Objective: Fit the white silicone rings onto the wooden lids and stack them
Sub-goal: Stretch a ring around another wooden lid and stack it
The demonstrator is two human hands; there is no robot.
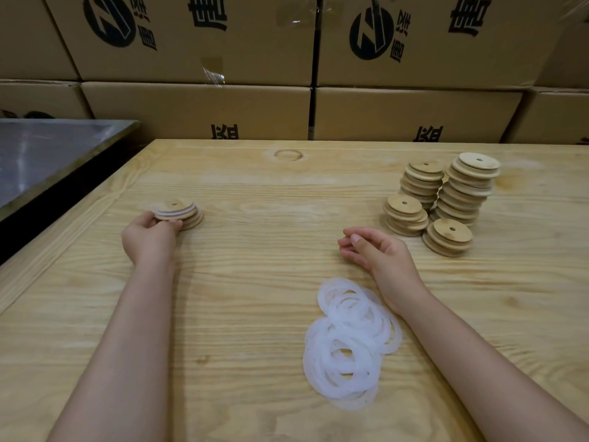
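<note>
Left hand (149,238): grips ringed lid stack (181,213), 10 o'clock.
Right hand (374,252): loosely curled, empty (on table (255,193)).
Silicone rings (350,342): heap, 5 o'clock.
Bare lids (459,199): stacks, 2 o'clock.

I see white rings (350,342) heaped loose near me, bare lids (459,199) in four stacks far right, ringed lids (181,213) stacked left.

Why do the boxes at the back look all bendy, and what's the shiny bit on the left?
Head view: the wide lens bows straight lines, so the cardboard boxes lean near the edges. Same view: the metal table on the left reflects pale glare. Light is soft, with faint shadows beside the tall stacks; the small stack that the left hand holds looks slightly blurred.
</note>
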